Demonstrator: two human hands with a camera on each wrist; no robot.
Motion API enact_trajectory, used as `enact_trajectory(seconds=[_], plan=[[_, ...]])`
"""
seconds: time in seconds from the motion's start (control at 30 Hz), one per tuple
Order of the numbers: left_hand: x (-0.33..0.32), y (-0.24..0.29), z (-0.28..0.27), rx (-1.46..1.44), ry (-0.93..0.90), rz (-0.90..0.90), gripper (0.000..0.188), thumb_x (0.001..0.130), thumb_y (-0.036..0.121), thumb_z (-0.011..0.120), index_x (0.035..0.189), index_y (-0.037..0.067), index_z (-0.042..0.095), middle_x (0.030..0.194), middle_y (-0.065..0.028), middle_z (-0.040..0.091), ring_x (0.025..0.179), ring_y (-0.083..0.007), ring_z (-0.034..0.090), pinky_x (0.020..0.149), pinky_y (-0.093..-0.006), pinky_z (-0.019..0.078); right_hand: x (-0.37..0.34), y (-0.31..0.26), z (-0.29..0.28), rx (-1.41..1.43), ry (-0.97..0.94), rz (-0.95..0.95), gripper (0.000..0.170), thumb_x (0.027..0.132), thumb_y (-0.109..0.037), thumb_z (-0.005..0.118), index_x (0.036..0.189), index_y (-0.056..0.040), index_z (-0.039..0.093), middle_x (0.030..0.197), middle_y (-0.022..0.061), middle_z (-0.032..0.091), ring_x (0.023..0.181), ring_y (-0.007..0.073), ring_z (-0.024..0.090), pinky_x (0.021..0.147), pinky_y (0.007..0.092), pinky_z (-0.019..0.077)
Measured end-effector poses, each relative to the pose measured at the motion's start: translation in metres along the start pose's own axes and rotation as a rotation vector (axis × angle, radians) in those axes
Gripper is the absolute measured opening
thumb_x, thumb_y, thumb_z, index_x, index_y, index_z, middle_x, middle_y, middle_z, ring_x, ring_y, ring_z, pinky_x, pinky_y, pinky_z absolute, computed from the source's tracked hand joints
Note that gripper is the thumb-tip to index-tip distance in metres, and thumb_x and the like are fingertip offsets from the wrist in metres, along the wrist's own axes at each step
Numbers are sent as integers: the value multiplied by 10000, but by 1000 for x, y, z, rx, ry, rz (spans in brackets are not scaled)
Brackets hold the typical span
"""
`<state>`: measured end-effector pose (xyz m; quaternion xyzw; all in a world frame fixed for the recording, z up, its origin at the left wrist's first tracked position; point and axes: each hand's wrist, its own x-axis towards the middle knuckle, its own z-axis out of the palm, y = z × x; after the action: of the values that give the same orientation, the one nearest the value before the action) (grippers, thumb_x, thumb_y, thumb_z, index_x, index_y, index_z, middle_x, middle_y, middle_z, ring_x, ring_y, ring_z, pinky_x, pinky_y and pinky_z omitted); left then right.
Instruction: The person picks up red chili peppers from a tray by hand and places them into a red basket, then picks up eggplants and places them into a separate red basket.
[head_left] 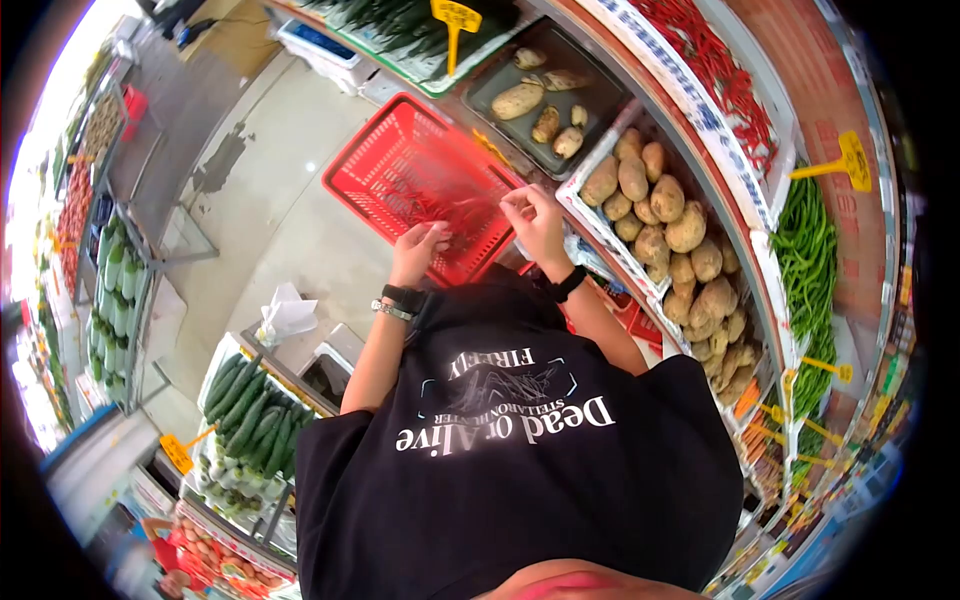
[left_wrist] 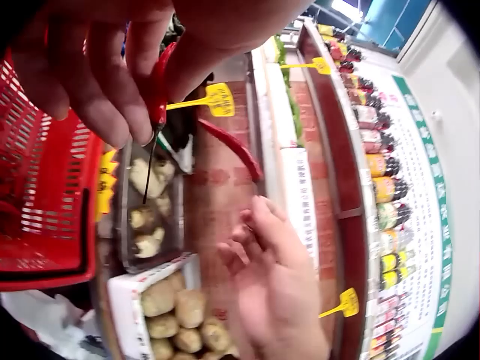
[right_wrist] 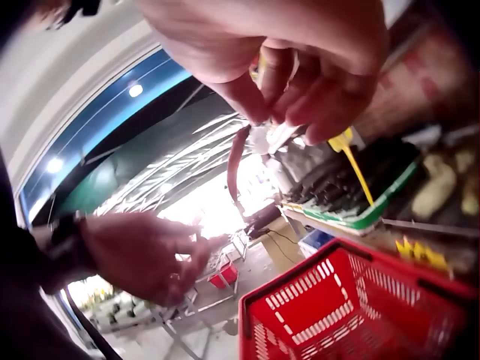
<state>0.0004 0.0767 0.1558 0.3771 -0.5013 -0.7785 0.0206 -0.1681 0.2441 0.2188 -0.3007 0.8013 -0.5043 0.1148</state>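
Note:
My left hand (head_left: 415, 255) pinches a red chili pepper (left_wrist: 163, 79) between thumb and fingers; its thin dark stem points down in the left wrist view. With the fingertips of my right hand (head_left: 537, 228) I pinch a second red chili (right_wrist: 237, 165) by one end. This long, slightly curved pepper (left_wrist: 234, 146) stands out from the right fingertips in the left wrist view. Both hands are over the near side of a red plastic shopping basket (head_left: 362, 140), a little apart. Several red chilies (head_left: 430, 208) lie inside the basket.
Beside the basket are a dark tray (head_left: 490, 85) of root vegetables and a white box of potatoes (head_left: 686, 228). Red chilies (head_left: 712, 60) and green peppers (head_left: 808, 250) fill the upper shelf. Cucumbers (head_left: 250, 410) lie at left. Yellow price tags (head_left: 853, 162) stick out from the shelves.

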Motion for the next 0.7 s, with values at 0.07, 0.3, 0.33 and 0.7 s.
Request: enact_trajectory(seconds=[0.07,0.3,0.33,0.7], plan=[[12,-29,-14,87,22,-109,322,986,296,621,1168,33,659,1006,-54,725,847,-121,681,678,-238,499,-14,68,-7,238,-36,374,125,859,-133,727,928,-33,698,831,7,702,735,72,622,634,247,478],[39,-87,-52,258,-17,-385,271,941,311,680,1151,140,674,1064,-10,740,897,-85,686,654,-210,467,-145,182,-58,545,354,984,130,878,-161,702,978,-78,711,872,-18,683,738,73,613,646,236,518],[41,-85,-52,278,-55,-382,266,947,300,673,1161,141,673,1073,-6,739,896,-91,688,653,-212,467,-165,180,-62,572,429,1039,137,874,-173,693,981,-91,713,864,-25,672,751,80,612,662,247,522],[57,-83,-28,513,-248,-408,301,1012,321,573,1228,127,652,1150,-19,724,929,-100,666,775,-268,476,-339,253,-23,709,914,1378,149,818,-144,694,954,-90,723,856,22,669,754,143,627,680,333,555]])
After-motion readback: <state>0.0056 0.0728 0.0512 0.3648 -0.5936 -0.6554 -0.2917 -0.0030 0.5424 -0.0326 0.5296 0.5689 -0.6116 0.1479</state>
